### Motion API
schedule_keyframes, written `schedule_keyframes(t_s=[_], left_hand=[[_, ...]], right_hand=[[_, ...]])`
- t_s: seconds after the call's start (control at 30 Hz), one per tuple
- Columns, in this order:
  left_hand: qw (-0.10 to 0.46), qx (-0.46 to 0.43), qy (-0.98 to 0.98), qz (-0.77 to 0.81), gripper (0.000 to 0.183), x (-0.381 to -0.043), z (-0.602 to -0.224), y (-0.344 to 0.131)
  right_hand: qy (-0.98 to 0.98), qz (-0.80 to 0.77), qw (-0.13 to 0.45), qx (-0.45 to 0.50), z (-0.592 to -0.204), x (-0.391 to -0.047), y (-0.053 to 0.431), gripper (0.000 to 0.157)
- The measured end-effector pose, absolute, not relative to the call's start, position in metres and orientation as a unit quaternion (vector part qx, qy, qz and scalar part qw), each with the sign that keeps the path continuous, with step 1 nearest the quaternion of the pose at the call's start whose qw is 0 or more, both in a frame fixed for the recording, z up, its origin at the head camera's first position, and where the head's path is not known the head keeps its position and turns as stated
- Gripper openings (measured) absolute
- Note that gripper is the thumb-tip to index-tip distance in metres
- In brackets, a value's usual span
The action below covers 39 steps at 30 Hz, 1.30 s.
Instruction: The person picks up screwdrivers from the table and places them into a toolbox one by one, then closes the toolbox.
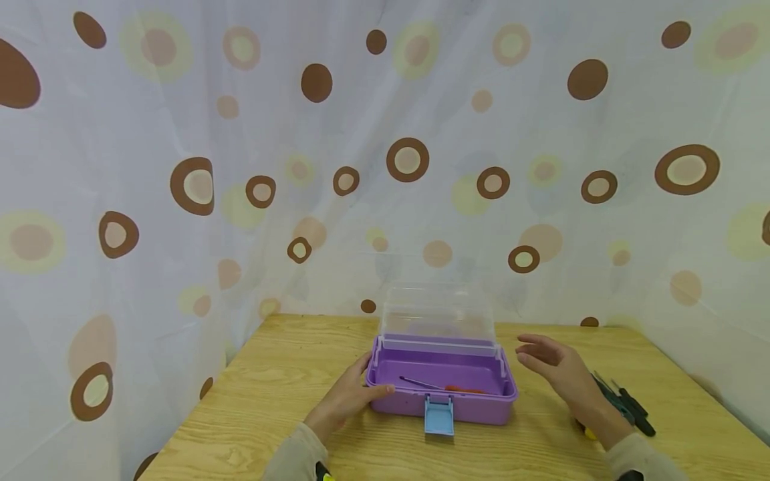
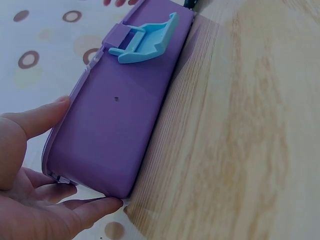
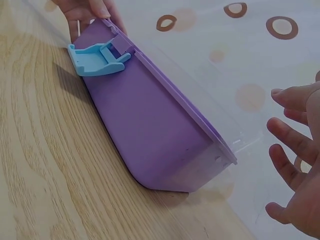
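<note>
Just right of the left hand (image 1: pixel 349 397), and within its hold at the near left corner, sits a purple plastic toolbox (image 1: pixel 409 402). That hand's thumb presses on the front rim while its fingers wrap the left side. Across the box from this grip, the right hand (image 1: pixel 556 367) hangs beyond the far end, fingers spread and slightly bent, touching nothing.

The step in hand looks like steadying the box while the right hand is free for tools; whether they are going in or coming out, I cannot tell. One orange-handled screwdriver (image 1: pixel 464 389) lies inside, along the front wall and right of the gripping thumb. A next move would call for the left grip staying firm, the right fingers closing on a slim handle, and care to miss the raised lid.

Smooth and round-cornered, the box has a thin, glassy clear lid (image 1: pixel 439 307) standing up behind the grip. Right of the thumb, a pale blue latch (image 1: pixel 439 419) hangs loose, squared and tray-like. Beside the right forearm, tools with smooth black handles (image 1: pixel 642 422) and thin shafts lie partly hidden on the grainy wooden table (image 1: pixel 265 387).
</note>
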<state>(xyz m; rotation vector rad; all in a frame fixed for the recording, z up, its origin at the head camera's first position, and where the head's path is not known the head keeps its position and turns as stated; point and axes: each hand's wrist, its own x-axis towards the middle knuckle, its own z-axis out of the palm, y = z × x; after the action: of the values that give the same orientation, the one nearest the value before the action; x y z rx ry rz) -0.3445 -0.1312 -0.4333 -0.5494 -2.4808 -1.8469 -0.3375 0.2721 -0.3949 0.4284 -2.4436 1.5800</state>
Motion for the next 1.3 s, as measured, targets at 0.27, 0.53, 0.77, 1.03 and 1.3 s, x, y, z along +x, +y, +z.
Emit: schedule_keyframes(t_s=[0.27, 0.53, 0.77, 1.03, 1.3], left_hand=[[-0.001, -0.178, -0.786, -0.592, 0.089, -0.345, -0.432, -0.13], [-0.001, -0.176, -0.785, -0.594, 0.088, -0.345, -0.432, -0.13], [-0.002, -0.172, -0.785, -0.595, 0.089, -0.344, -0.433, -0.131], [-0.003, -0.169, -0.786, -0.595, 0.09, -0.345, -0.435, -0.132], [-0.001, -0.168, -0.788, -0.592, 0.09, -0.346, -0.435, -0.132]], right_hand=[[-0.838, 0.519, 0.104, 0.133, -0.397, -0.333, 0.286, 0.058], [-0.851, 0.501, 0.102, 0.123, -0.396, -0.327, 0.299, 0.059], [-0.852, 0.502, 0.095, 0.112, -0.402, -0.324, 0.308, 0.06], [-0.862, 0.488, 0.097, 0.094, -0.411, -0.319, 0.318, 0.059], [-0.857, 0.501, 0.09, 0.084, -0.418, -0.315, 0.325, 0.058]])
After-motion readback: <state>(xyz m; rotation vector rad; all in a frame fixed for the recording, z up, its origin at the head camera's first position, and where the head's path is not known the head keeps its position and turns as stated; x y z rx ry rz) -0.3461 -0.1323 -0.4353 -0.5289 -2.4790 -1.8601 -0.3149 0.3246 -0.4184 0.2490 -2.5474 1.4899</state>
